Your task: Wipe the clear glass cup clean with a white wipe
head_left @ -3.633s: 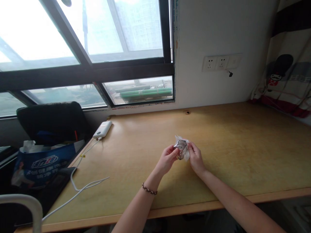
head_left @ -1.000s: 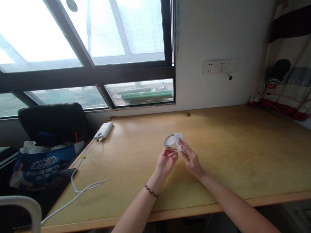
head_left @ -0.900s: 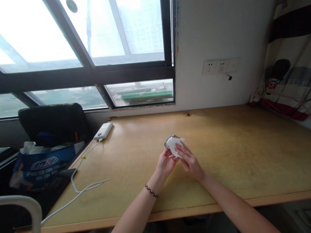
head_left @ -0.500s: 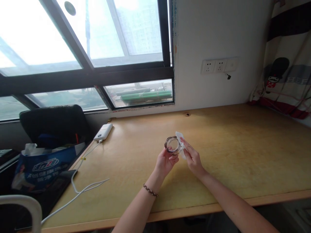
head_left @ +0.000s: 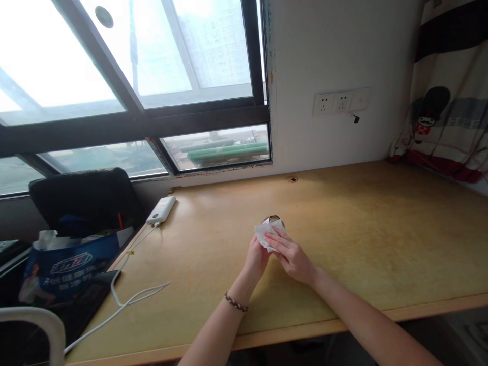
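My left hand (head_left: 257, 263) is closed round a small round glass dish (head_left: 273, 218) with a dark, wavy rim, held above the table. A white tissue (head_left: 262, 234) lies across the dish and hides most of it, so just the far rim shows. Pressed on top of the tissue are the fingers of my right hand (head_left: 294, 258), which pinch it against the glass. The left fingertips are mostly hidden by the tissue and the right hand. A braided bracelet (head_left: 236, 302) circles my left wrist.
The wooden table (head_left: 362, 244) has a white power bank (head_left: 161, 209) at its left edge, with a white cable (head_left: 131, 300) trailing off it. Farther left are a black chair (head_left: 82, 195) and a blue bag (head_left: 72, 264). A window and wall sockets (head_left: 333, 103) stand behind.
My right hand has moved left with the tissue, from the dish's right side to over its top. The dish was facing me with its opening visible; now it is largely covered.
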Motion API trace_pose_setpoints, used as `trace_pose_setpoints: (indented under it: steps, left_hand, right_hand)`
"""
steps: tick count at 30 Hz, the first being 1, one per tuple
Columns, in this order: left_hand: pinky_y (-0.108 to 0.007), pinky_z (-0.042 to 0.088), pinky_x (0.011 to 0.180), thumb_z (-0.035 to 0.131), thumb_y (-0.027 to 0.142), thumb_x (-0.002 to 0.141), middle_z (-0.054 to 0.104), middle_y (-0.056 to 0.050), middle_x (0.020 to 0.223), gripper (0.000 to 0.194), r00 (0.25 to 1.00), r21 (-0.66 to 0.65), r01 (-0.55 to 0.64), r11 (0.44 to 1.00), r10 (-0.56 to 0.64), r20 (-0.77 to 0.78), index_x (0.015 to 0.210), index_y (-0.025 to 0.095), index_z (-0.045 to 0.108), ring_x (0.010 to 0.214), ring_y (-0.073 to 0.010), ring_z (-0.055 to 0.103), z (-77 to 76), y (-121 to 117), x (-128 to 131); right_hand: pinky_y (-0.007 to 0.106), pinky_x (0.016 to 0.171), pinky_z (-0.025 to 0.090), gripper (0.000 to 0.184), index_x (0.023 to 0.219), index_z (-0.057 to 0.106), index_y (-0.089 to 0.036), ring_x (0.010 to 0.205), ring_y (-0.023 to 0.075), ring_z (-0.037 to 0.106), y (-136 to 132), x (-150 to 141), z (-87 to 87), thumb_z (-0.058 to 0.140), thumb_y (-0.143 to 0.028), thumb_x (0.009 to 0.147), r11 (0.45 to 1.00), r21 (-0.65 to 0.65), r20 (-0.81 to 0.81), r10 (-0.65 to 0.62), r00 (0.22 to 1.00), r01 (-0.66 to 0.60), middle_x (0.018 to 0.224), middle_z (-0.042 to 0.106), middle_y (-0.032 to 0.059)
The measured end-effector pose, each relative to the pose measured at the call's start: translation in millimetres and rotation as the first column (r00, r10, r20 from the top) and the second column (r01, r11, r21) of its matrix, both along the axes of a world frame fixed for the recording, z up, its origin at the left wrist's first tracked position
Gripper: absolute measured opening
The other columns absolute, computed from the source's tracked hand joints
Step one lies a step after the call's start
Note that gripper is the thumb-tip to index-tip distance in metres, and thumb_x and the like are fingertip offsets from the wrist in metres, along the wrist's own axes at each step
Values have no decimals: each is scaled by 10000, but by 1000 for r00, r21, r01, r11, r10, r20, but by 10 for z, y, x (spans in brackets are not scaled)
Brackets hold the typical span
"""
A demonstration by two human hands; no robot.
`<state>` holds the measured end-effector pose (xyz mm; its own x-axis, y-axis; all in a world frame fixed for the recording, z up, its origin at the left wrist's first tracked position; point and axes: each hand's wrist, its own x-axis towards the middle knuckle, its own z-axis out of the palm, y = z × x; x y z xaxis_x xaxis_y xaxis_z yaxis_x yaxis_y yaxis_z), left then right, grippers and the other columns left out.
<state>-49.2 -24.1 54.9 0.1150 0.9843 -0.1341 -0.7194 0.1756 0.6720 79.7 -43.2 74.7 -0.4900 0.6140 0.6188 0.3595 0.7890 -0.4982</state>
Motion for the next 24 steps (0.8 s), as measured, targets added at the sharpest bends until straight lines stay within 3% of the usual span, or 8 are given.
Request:
trace_pose_setpoints:
  steps: [3,5,9,13,15,18,21,24]
  left_hand:
    - [-250,445,661,625,162,682,633,-77,903,197,998,28,4,1000,-2,-66,877,171,606,773,-158,587,-16,-48,61]
    - [-232,432,594,624,202,694,626,-48,800,191,995,36,34,999,-31,-94,881,174,597,659,-123,566,-9,-78,99]
    - [-196,356,479,595,281,733,532,14,604,136,991,67,109,992,-103,-82,780,158,562,488,-67,463,57,-120,134]
    - [-199,332,469,567,290,747,548,-14,664,143,992,60,127,990,-127,-1,749,149,543,536,-86,480,139,-132,104]
    - [-202,334,468,552,279,748,575,-37,738,136,991,36,121,992,-123,50,788,149,555,588,-107,503,156,-126,74]
    - [-207,348,473,529,264,755,595,-47,789,148,990,-12,98,995,-96,99,834,147,573,634,-129,521,142,-105,33]
    - [-208,364,489,527,256,761,607,-48,797,159,994,-12,53,999,-51,97,848,136,586,652,-133,529,104,-75,14]
    - [-207,379,509,531,275,767,616,-59,849,196,998,2,17,1000,-17,59,882,128,590,686,-136,544,54,-31,17]
  right_hand:
    - [452,1047,258,451,1302,355,-237,1309,200,159,7,3,-2,334,-140,862,1000,-4,-14,-16,1000,15,1344,385,13]
    - [442,1055,238,442,1308,342,-248,1311,194,155,29,10,7,325,-166,874,998,-33,-63,-56,996,54,1360,360,7]
    - [418,1070,197,413,1302,346,-257,1302,183,191,117,38,18,322,-256,890,980,-151,-205,-157,966,127,1372,338,13]
    - [397,1051,229,433,1284,367,-262,1262,197,293,198,55,-36,393,-359,862,944,-311,-378,-228,897,109,1354,368,31]
    - [381,993,327,461,1260,391,-248,1174,206,421,204,41,-62,451,-402,829,894,-448,-478,-253,841,15,1279,464,52]
    - [368,865,443,450,1182,474,-207,1008,217,556,171,-4,-54,452,-462,812,751,-607,-606,-227,762,-259,1129,586,71]
    - [384,821,461,498,1139,522,-159,973,235,578,138,-45,-20,348,-515,837,599,-626,-723,-208,658,-499,1111,596,109]
    - [396,821,456,498,1099,547,-130,969,242,579,139,-54,-19,348,-506,840,537,-612,-776,-266,572,-580,1101,600,130]
